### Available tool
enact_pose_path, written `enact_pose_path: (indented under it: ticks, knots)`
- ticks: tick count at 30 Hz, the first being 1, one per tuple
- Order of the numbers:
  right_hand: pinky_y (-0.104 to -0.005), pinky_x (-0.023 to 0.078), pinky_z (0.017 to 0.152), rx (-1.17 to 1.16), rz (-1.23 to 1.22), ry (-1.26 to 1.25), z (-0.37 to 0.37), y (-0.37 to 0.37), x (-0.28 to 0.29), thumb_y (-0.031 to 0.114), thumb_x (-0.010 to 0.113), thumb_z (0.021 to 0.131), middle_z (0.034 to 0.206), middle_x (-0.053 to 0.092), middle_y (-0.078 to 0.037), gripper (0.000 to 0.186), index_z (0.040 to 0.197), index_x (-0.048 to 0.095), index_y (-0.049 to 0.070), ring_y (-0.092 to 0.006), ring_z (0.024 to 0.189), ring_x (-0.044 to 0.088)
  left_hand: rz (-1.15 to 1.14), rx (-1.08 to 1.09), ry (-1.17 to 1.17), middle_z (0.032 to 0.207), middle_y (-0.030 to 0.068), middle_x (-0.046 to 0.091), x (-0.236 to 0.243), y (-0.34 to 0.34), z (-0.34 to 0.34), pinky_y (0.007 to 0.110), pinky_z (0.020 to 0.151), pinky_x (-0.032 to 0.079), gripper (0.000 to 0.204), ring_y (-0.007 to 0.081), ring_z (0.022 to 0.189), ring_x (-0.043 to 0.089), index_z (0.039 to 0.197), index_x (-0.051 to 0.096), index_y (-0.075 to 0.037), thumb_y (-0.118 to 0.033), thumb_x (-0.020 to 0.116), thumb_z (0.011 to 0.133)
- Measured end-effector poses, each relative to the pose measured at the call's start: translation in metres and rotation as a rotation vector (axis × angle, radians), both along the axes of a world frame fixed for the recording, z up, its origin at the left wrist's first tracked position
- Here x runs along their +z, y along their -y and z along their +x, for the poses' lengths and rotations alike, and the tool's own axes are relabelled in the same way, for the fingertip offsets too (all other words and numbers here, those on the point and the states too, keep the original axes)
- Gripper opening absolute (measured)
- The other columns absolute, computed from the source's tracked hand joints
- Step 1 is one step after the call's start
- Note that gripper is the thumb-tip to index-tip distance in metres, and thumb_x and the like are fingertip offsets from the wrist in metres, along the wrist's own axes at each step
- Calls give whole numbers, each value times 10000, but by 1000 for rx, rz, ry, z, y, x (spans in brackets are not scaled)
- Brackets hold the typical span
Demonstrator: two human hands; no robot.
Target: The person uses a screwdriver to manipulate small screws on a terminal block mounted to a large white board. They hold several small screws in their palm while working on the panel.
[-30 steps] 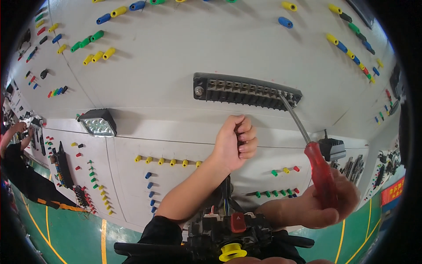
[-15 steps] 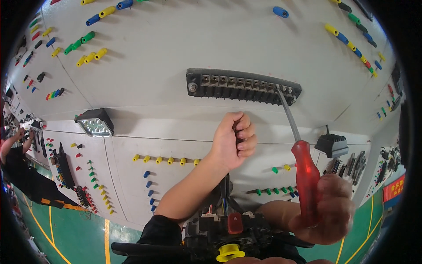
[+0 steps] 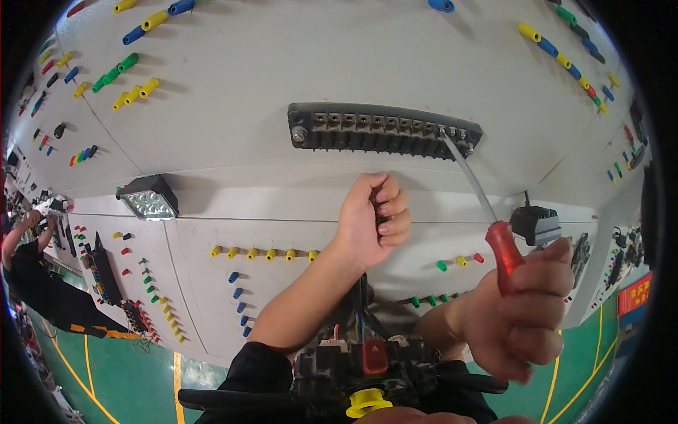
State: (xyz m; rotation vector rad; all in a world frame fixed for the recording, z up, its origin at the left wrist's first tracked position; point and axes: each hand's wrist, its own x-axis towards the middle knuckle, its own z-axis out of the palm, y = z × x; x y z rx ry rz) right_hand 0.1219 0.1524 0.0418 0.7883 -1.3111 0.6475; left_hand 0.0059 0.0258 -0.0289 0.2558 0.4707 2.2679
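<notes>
Just above our left hand [image 3: 371, 222] runs a sharp horizontal fold in the pale worktop [image 3: 268, 127], where the upper panel meets the lower one; the left fingers [image 3: 392, 212] are curled into a closed fist against that edge, and we cannot tell whether anything sits inside them. To the left of this fist the surface lies bare as far as a small square lamp [image 3: 148, 198] on the same fold, and beneath it a row of yellow plugs [image 3: 261, 253] stands up from the lower panel. Our right hand [image 3: 522, 314] is wrapped firmly around the red handle of a screwdriver [image 3: 487, 219], thumb and fingers clamped on it. From that grip the thin steel shaft slants up and to the left, and its tip meets the right end of the dark terminal strip [image 3: 385, 131], a long black bar with a line of small metal screw seats and a bolt at each end. Between the two hands we see open pale board. Just right of the handle sits a black box [image 3: 535, 225] with a cable, near our knuckles. Farther right, rows of coloured plugs [image 3: 565, 49] follow the curved rim. Far to the left of our fist, another person's arm [image 3: 18, 237] reaches to the board.
</notes>
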Motion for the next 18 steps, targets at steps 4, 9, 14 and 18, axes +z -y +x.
enact_pose_path:
  ticks: [4,9,14,18]
  knots:
    - [-463,401,741,-91,-67,61,5,-5,-2,452,331,927,862,506,-102,432,992,528,74,-253,777,481,2,-28,-3,570,-61,272,-2,-2,2,221,349,157,342,66,403,226,623,299,-172,-341,388,907]
    - [-464,468,821,-44,-335,167,21,-13,-7,406,316,950,957,516,-205,536,1231,404,-42,-319,882,539,-2,-63,7,575,-62,276,-4,-7,6,217,350,164,333,65,408,232,635,302,-169,-340,389,908]
    - [-497,461,836,-294,-295,-2,25,-19,-11,337,350,939,1009,536,-236,473,1212,426,-43,-353,912,547,-45,-81,37,580,-64,282,-3,-10,8,216,352,167,324,64,411,235,646,308,-167,-334,391,911]
    - [-531,453,837,-278,-70,43,27,-30,-9,298,304,932,1017,538,-257,431,1177,459,-21,-385,912,544,-30,-91,32,587,-63,291,-6,-10,6,217,353,171,319,64,410,238,649,314,-164,-328,401,909]
